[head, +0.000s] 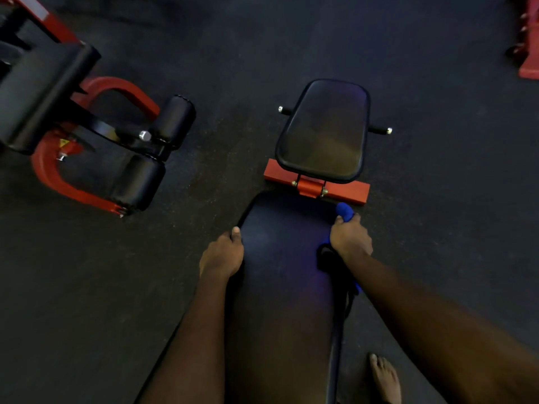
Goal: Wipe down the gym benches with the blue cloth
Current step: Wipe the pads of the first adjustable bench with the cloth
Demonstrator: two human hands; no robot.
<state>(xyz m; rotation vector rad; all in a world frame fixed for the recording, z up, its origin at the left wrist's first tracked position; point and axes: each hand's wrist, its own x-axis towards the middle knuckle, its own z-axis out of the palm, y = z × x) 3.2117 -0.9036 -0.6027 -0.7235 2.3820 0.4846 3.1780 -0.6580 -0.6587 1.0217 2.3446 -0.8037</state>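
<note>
- head view: long black pad (280,272) of the bench runs away from the camera, with the smaller seat pad (322,131) past it and a red frame bar (350,192) between the two.
- right hand (350,242) sits on the right edge of the long pad. its grip is closed on the blue cloth (344,212); a wad sticks out past the fingers and another bit trails down beside the wrist.
- left hand (223,255) is on the left edge, thumb on top and fingers curled over the side. clamped on the pad edge, holds nothing else.
- second red and black machine (96,147) stands well apart on the left. bare foot (385,377) is on the floor (437,141), lower right.
- judgement: step in hand is wiping the long pad, starting at its far right corner.
- to do it well: flatten the cloth under the palm rather than keeping it bunched, since a wad only touches a narrow strip.
- run overlapping passes across the full width, far end toward the near end. cover the side edges too.
- keep the left hand bracing the pad so it doesn't rock, and move it off before wiping that edge.
- seat pad looks not yet done. can't tell in this dim light which areas are clean.
</note>
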